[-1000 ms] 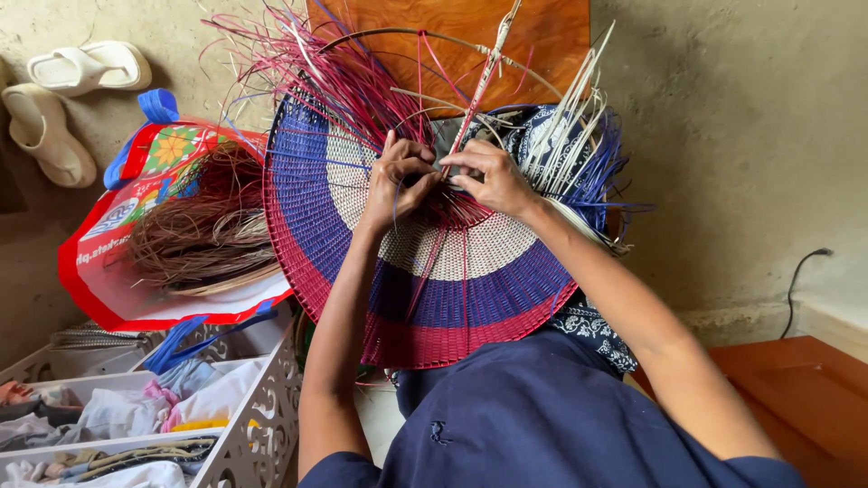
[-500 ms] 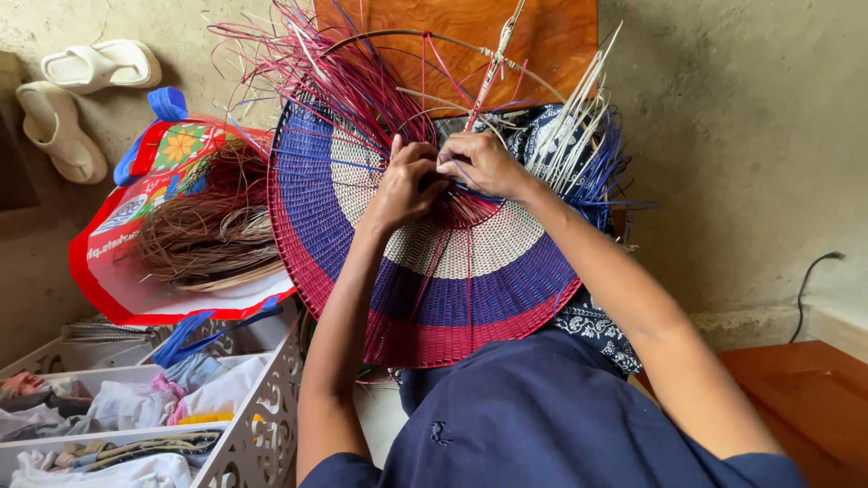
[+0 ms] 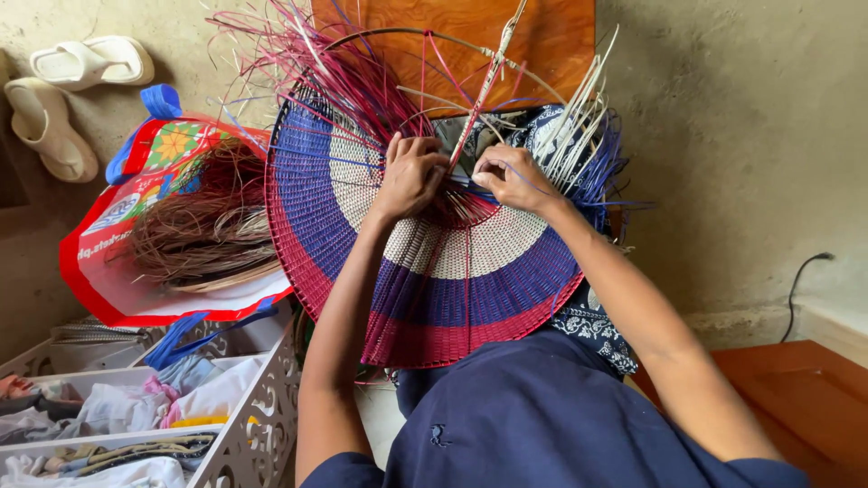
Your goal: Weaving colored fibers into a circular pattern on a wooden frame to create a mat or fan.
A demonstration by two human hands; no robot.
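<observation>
Weaving (image 3: 434, 271), half-round, red, blue and white bands, propped on lap. Left hand (image 3: 411, 176) and right hand (image 3: 511, 176) fingers pinched on strands at centre. Risk judged: loose spokes (image 3: 579, 117) snapped or slipped if pulled unevenly.

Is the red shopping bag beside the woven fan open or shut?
Open: the red shopping bag gapes, showing a bundle of brown straw strands inside.

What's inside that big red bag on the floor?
The red bag holds a loose bundle of brownish straw-like strands, spilling toward the woven fan-shaped piece. Whatever lies beneath the strands is covered.
</observation>
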